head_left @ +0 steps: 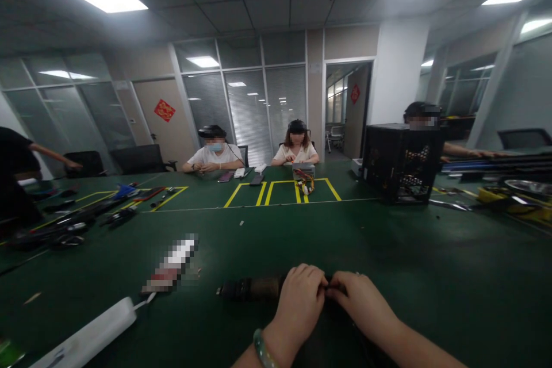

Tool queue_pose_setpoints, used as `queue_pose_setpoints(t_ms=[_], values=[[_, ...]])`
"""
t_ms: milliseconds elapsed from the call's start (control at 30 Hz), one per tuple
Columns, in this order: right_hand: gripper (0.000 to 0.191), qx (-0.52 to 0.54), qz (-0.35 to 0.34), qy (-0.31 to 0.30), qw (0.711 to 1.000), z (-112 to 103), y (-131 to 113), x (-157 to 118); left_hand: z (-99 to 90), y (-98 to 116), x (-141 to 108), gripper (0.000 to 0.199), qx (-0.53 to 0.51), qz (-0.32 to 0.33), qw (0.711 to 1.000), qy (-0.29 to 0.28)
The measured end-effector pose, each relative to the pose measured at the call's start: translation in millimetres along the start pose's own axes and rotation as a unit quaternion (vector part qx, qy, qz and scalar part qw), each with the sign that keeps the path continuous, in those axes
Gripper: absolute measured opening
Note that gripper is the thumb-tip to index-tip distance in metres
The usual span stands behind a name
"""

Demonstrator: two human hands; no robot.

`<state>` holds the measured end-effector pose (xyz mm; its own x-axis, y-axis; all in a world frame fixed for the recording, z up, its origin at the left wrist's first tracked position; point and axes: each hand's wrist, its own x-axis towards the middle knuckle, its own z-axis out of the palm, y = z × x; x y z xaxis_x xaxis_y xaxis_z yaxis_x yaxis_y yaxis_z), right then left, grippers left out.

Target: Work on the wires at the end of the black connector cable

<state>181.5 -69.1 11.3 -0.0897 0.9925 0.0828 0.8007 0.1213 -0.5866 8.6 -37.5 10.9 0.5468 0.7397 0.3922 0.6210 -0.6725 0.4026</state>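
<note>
A dark, long cylindrical tool [263, 288] lies sideways low in the head view, with a small metallic tip at its left end. My left hand [302, 299], with a green bangle at the wrist, is closed over the tool's right part and hides it. Close beside it, my right hand [364, 302] has thumb and fingers pinched together at the tool's right end. Whatever small dark part sits between those fingertips is too hidden to name. The fingertips of both hands nearly meet.
On the green table [207, 253], a white power strip [92, 336] lies at front left. A black computer case [399, 164] stands at right. Dark parts [81, 218] lie at left. Several people sit or stand around, two facing me behind a power supply [304, 171].
</note>
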Motion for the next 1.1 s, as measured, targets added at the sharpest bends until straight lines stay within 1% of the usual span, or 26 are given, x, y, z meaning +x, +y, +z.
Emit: queue_pose_setpoints(t_ms=[100,167,233,300,367,467,567,667,800,933,967,1033,1100], values=[[0.01,-0.085,-0.04,0.062,0.994,-2.9,-10.6,-2.2,-3.2,0.2,-1.4,0.022,-0.002,0.004,1.0,-0.006],[0.01,-0.115,-0.072,0.079,0.988,-4.0,-15.0,-0.4,-3.2,-1.6,-2.6,0.025,-0.003,0.011,1.0,-0.008],[0.013,-0.123,-0.091,0.057,0.987,-4.0,-16.0,4.0,-1.3,-4.6,-3.5,0.027,0.0,0.012,1.0,-0.016],[0.014,-0.129,-0.091,0.022,0.987,-2.8,-14.2,9.5,1.4,-7.7,-3.9,0.029,0.0,0.01,1.0,-0.022],[0.014,-0.136,-0.084,0.001,0.987,-0.8,-10.9,14.3,3.8,-10.1,-3.9,0.031,-0.007,0.006,1.0,-0.018],[0.012,-0.147,-0.091,0.002,0.985,2.7,-7.4,18.0,4.9,-10.7,-3.4,0.033,-0.026,-0.004,1.0,-0.001],[0.015,-0.161,-0.103,0.01,0.982,4.8,-7.4,17.6,3.4,-7.3,-2.9,0.034,-0.041,-0.01,0.999,0.019],[0.023,-0.151,-0.109,0.015,0.982,4.8,-7.8,16.0,-0.4,-1.4,-2.3,0.037,-0.057,0.014,0.998,0.035],[0.029,-0.122,-0.115,0.021,0.986,3.1,-6.9,15.7,-10.2,7.4,-1.7,0.041,-0.077,0.055,0.994,0.045],[0.025,-0.12,-0.176,-0.008,0.977,1.1,-14.0,16.4,-18.3,10.5,-2.4,0.035,-0.065,0.084,0.993,0.042],[0.025,-0.129,-0.183,-0.018,0.975,0.5,-17.1,16.3,-18.7,9.7,-3.0,0.033,-0.061,0.095,0.993,0.037],[0.026,-0.151,-0.171,-0.027,0.973,-2.1,-21.1,15.7,-17.6,6.4,-4.3,0.029,-0.062,0.125,0.99,0.025],[0.026,-0.171,-0.143,-0.018,0.975,-9.4,-16.4,13.1,-15.0,2.3,-5.6,0.027,-0.075,0.152,0.985,0.011]])
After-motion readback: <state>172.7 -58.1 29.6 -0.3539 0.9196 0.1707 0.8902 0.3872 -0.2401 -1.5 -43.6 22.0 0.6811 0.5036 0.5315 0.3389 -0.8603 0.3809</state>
